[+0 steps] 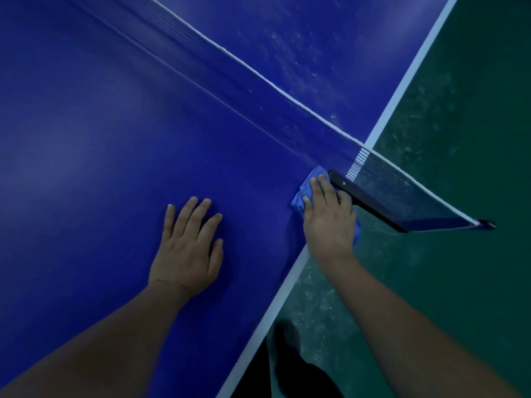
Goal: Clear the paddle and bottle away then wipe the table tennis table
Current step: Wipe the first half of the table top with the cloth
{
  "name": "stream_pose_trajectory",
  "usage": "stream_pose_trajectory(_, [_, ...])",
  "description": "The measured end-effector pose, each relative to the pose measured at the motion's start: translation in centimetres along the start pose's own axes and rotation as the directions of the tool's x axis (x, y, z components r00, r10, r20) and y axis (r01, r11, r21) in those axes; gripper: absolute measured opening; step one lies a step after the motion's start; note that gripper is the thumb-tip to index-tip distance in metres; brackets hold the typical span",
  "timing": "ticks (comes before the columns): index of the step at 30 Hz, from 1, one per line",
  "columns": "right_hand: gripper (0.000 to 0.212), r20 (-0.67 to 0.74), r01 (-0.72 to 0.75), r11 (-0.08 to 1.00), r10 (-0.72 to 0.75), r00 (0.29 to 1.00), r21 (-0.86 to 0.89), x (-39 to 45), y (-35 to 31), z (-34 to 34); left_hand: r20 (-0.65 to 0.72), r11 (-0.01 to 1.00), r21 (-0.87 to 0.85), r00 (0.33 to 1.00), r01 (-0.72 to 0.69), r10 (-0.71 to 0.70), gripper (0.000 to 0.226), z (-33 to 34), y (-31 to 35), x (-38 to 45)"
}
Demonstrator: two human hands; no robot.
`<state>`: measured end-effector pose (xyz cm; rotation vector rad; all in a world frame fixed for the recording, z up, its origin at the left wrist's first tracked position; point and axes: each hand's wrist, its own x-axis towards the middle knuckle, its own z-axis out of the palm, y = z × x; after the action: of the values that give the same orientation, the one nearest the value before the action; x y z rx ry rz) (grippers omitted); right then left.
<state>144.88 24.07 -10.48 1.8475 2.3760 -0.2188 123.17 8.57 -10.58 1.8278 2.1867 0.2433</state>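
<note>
While the left hand (188,248) lay flat on the table (100,168), fingers straight and slightly spread with nothing under them, the right hand (330,216) pressed a blue cloth (310,182) onto the surface at the table's side edge. That hand's fingers were extended over the cloth, pointing toward 11 o'clock; whether the thumb curled round the cloth could not be told. The cloth was bunched, showing past the fingertips at 11 o'clock and at the heel of the hand at 5 o'clock, where it hung just over the white edge line (275,305). It touched or nearly touched the black net clamp (365,199), which ran from the cloth toward 4 o'clock, out past the table edge. The net (230,79) crossed the table from 11 o'clock down to the clamp, its white top tape visible. Beyond the net, toward 1 o'clock, the far half bore pale dusty smears (301,61). Green floor (459,254) lay at 3 o'clock. Neither paddle nor bottle showed in view.
</note>
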Motion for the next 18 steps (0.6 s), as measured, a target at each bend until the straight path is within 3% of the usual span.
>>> stream_pose_trajectory(4, [0.051, 0.128, 0.095, 0.994, -0.088, 0.988, -0.047, -0.7, 3.3, 0.1, -0.004, 1.0, 0.0, 1.0, 0.01, -0.01, 0.055, 0.0, 0.2, 0.1])
stream_pose_trajectory(7, [0.052, 0.172, -0.056, 0.991, 0.077, 0.982, -0.119, -1.5, 5.6, -0.2, -0.017, 1.0, -0.009, 1.0, 0.013, -0.013, 0.055, -0.1, 0.2, 0.1])
stream_pose_trajectory(10, [0.037, 0.171, -0.216, 0.958, 0.248, 0.953, -0.188, -3.0, 7.7, -1.4, -0.023, 1.0, -0.01, 1.0, 0.015, -0.016, 0.055, 0.0, 0.2, 0.1])
stream_pose_trajectory(12, [0.031, 0.058, -0.19, 0.973, 0.199, 0.978, -0.135, -4.4, 8.4, -1.5, -0.022, 1.0, -0.018, 1.0, 0.018, -0.018, 0.056, 0.0, 0.3, 0.0])
stream_pose_trajectory(14, [0.033, -0.144, -0.134, 0.99, 0.14, 0.98, 0.053, -4.3, 6.9, -2.1, -0.019, 1.0, -0.014, 1.0, 0.024, -0.024, 0.056, -0.1, 0.4, 0.2])
stream_pose_trajectory(16, [0.032, -0.318, 0.016, 0.993, 0.022, 0.948, 0.116, -2.8, 4.3, -2.6, -0.021, 1.0, -0.012, 1.0, 0.023, -0.023, 0.057, -0.2, 0.5, 0.2])
stream_pose_trajectory(18, [0.034, -0.182, 0.134, 0.991, -0.13, 0.975, 0.012, -1.0, 2.1, -2.6, -0.024, 1.0, -0.006, 0.999, 0.023, -0.023, 0.057, -0.2, 0.5, 0.1])
